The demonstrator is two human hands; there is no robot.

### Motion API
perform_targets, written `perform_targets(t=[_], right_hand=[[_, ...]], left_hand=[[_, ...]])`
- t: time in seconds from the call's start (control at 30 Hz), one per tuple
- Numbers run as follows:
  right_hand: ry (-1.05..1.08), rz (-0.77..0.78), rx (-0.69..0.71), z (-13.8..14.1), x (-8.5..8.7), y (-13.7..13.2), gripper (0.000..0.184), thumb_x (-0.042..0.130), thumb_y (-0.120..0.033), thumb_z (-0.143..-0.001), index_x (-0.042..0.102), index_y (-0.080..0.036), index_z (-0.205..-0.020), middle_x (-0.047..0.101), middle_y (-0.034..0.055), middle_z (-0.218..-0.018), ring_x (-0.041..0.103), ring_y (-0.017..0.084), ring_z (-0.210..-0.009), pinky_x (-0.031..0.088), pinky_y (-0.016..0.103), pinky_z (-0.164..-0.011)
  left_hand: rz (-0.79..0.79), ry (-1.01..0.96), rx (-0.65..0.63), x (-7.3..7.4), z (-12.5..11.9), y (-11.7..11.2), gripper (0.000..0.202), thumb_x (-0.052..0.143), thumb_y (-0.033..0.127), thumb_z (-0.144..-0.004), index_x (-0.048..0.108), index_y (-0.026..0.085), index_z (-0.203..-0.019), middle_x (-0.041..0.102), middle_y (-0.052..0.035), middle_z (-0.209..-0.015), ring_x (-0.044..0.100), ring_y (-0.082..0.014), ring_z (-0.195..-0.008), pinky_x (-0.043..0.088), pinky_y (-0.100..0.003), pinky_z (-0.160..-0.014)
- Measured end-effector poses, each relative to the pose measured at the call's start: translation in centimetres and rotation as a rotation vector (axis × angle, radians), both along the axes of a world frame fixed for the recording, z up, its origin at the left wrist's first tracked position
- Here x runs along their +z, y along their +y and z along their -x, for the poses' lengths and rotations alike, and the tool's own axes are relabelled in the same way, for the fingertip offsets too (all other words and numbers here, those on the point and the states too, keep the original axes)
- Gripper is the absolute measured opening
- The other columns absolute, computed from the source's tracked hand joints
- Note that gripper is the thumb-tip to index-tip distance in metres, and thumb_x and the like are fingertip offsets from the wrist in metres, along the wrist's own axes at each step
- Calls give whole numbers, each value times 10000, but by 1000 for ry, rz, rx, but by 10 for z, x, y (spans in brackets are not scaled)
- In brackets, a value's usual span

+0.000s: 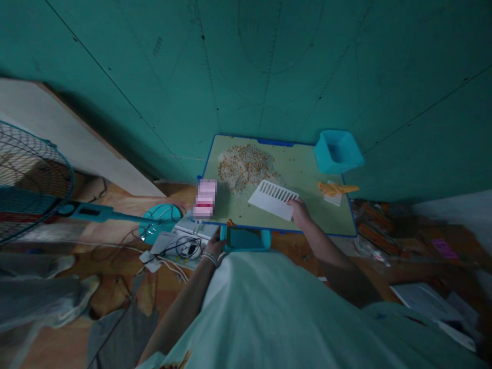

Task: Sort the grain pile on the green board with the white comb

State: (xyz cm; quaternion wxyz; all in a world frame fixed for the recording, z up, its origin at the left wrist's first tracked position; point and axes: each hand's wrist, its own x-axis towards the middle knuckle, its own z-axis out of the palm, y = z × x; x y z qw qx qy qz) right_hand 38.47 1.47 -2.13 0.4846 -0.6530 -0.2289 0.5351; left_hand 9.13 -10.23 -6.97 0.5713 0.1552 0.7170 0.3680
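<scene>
My right hand (pixel 301 212) is closed on the right end of a white slotted plastic scoop (pixel 271 203), which is tilted low over the board. To its left, a pile of small white grains and orange-yellow kernels (pixel 246 165) is spread on the pale green tabletop (pixel 298 169) with a blue rim. Just below the front edge, a rectangular teal bin (pixel 249 239) sits against my body. My left hand (pixel 216 243) grips that bin's left side, its fingers partly hidden.
Another teal bin (pixel 338 152) stands at the back right corner, near an orange cloth (pixel 337 188). A blurred pink packet (pixel 205 199) lies at the left edge. Cables (pixel 184 248), a blue electric swatter (pixel 82 210) and a person's leg (pixel 42 302) are to the left.
</scene>
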Motion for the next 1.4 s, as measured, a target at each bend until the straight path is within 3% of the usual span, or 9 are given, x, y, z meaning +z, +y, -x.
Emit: perform_targets(t=[0.17,0.6,1.07,1.4], right_hand=[[0,-4,94,15,-2,-1,189,557,-260,-475,551,-192,-651,565,-51,-512,531,144,-507,399,241,-494],[-54,-23,211,30,3,12,173,546,-258,-500,581,-185,-652,563,-50,-519,519,138,-532,390,237,-529],[-2,19,336,37,-6,9,167,542,-263,-498,606,-183,-630,580,-42,-514,519,136,-515,375,235,-518],[-22,74,399,38,-8,1,152,546,-227,-509,601,-185,-643,590,-34,-531,510,136,-517,359,234,-501]], left_hand=[[17,-3,-7,-10,3,-1,213,647,111,-469,576,171,-661,607,27,-540,571,-131,-541,473,-241,-537],[7,-48,-13,7,4,1,295,574,30,-505,621,154,-769,581,35,-489,566,-162,-598,468,-258,-564],[11,-47,13,7,4,0,374,586,32,-512,657,150,-860,615,25,-539,595,-187,-655,478,-271,-582],[45,25,-15,-3,8,0,306,605,60,-497,637,171,-781,609,32,-537,578,-139,-573,464,-234,-570]])
